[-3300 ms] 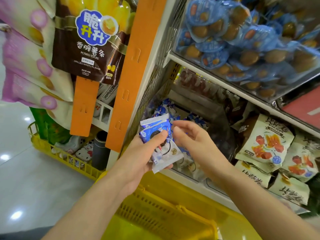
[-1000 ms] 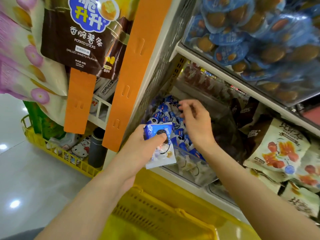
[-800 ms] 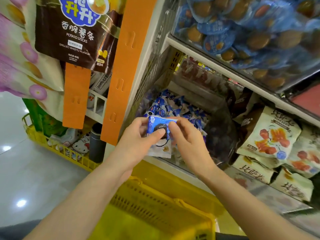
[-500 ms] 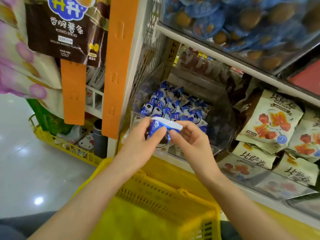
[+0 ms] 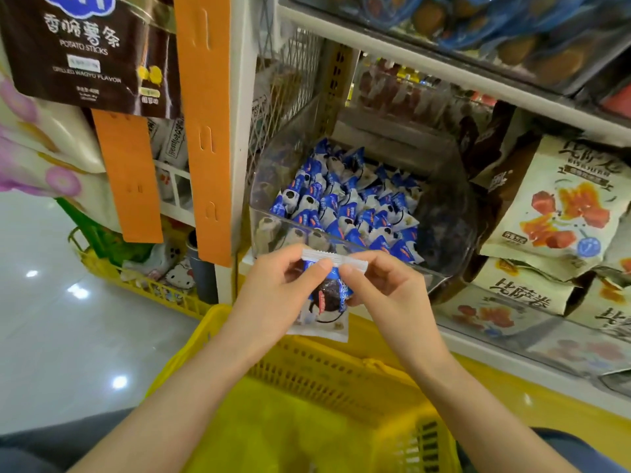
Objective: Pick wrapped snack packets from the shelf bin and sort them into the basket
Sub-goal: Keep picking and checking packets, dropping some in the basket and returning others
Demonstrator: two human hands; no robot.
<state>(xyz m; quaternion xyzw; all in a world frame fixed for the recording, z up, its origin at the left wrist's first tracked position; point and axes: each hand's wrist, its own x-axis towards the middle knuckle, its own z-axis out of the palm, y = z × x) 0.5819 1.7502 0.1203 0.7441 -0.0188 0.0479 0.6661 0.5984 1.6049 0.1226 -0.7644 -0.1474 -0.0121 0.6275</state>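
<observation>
Head view: above the basket's (image 5: 324,370) far rim, the left hand (image 5: 273,288) and right hand (image 5: 386,291) are both pinching the top seal of a packet (image 5: 326,302). Possibly a second is lying behind it. Beyond the basket, the bin (image 5: 444,213) is holding more. The basket's floor is showing only as blur, its near side cut off.

A glossy pale floor (image 5: 68,336) at the left mirrors 3 bright light spots. A white shelf upright (image 5: 240,131) stands beside 2 orange hanging strips (image 5: 201,131), with a wire mesh panel (image 5: 286,90) just right of it. A white shelf board (image 5: 444,68) crosses the upper right.
</observation>
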